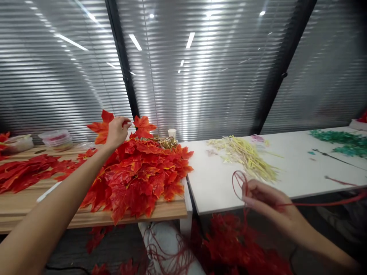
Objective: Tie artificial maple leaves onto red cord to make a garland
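My left hand (118,130) is raised over a heap of red artificial maple leaves (143,175), its fingers pinched at a stem. One orange-red maple leaf (100,126) shows to the left of the hand and another maple leaf (143,126) to its right; which of them the fingers grip is partly hidden. Out in front of the white table's edge, my right hand (266,206) pinches a thin red cord (238,184). The cord forms a small loop at the fingertips and also stretches off to the right.
A wooden table (25,217) bears more leaves and plastic tubs (56,139). Beside it stands a white table (206,194) with yellow strips (252,156), green foliage (344,143) and a paper cup (172,133) nearby. Tangled red cord (169,252) lies across my lap; red leaves (229,244) hang below.
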`<state>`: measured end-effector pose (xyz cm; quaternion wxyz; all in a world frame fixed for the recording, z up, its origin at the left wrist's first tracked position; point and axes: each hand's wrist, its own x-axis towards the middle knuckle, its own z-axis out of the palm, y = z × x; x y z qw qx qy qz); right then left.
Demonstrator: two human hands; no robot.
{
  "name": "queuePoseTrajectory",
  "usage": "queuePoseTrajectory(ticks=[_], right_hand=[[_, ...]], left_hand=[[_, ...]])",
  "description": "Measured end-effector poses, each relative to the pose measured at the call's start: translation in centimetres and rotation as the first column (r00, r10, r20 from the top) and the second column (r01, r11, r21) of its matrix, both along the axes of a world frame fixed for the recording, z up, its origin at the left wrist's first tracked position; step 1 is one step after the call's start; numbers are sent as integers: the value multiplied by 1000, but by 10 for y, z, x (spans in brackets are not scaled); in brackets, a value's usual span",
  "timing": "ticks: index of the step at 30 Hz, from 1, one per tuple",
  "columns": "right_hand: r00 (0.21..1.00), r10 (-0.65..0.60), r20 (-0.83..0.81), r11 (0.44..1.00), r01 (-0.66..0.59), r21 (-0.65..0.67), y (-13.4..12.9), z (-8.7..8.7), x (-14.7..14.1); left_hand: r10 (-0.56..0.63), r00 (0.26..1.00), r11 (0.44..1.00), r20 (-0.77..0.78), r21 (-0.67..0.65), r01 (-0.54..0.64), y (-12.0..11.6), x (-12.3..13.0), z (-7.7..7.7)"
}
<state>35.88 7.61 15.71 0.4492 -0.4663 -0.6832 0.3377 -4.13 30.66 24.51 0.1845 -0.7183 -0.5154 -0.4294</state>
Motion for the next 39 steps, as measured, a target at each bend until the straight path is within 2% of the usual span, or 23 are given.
queuePoseTrajectory(ticks=[2,4,7,9,10,11,12,13,14,15,17,18,21,24,27,29,31,32,34,36,37,38,39], right_hand=[[993,-73,-93,995,78,56,-1,10,5],[975,-103,-198,987,124,98,-2,24,7],[933,-37,-358,983,97,153,1,48,-2],[901,44,-432,975,55,215,7,63,-15],[882,84,-464,968,38,247,10,70,-23],[863,115,-492,963,26,270,14,75,-32],[843,142,-519,958,15,286,17,80,-41],[821,167,-546,954,5,300,20,84,-51],[801,189,-568,953,-11,302,21,88,-60],[783,209,-586,953,-29,301,23,90,-68],[754,233,-614,958,-69,279,23,93,-82],[740,243,-627,959,-87,268,22,94,-86],[702,266,-661,959,-120,258,17,89,-90],[679,257,-688,962,-114,247,13,70,-83],[640,176,-748,983,-152,101,7,36,-76],[606,82,-792,977,-205,-56,2,4,-73],[589,-41,-807,947,-235,-220,-5,-32,-74],[605,-94,-791,913,-264,-310,-10,-52,-74],[675,-123,-728,822,-342,-456,-21,-92,-75],[741,-163,-651,735,-349,-581,-33,-132,-71],[774,-203,-600,674,-334,-659,-39,-151,-67],[799,-282,-531,629,-264,-731,-44,-168,-60],[826,-345,-446,594,-177,-785,-48,-184,-52]], left_hand=[[-28,986,986,-167,-166,0,8,-10,-16],[-81,968,975,-239,-222,26,5,-5,-28],[-151,985,975,-79,-175,135,-27,34,-32],[-312,947,917,73,-236,321,-67,74,-30],[-431,889,833,152,-313,457,-90,94,-30],[-554,794,690,250,-395,606,-113,113,-32],[-634,681,513,368,-458,725,-136,132,-34],[-669,571,333,477,-494,803,-158,148,-38],[-654,493,207,574,-490,846,-177,161,-42],[-607,452,124,654,-484,866,-193,173,-46],[-460,407,32,790,-443,896,-214,186,-49],[-380,383,8,842,-411,912,-219,188,-48],[-214,302,-23,929,-314,949,-224,169,-38],[-120,253,-2,960,-255,967,-223,122,-25],[-30,286,43,958,-284,958,-227,68,-26],[38,327,87,944,-329,940,-232,37,-39],[83,396,113,914,-404,908,-235,13,-66],[110,466,126,878,-477,870,-236,3,-84],[181,618,119,765,-641,758,-238,-14,-129],[203,737,80,644,-761,643,-239,-29,-179],[203,778,123,594,-804,581,-240,-36,-203],[208,817,168,538,-843,511,-240,-41,-225],[221,854,186,471,-880,437,-241,-45,-243]])
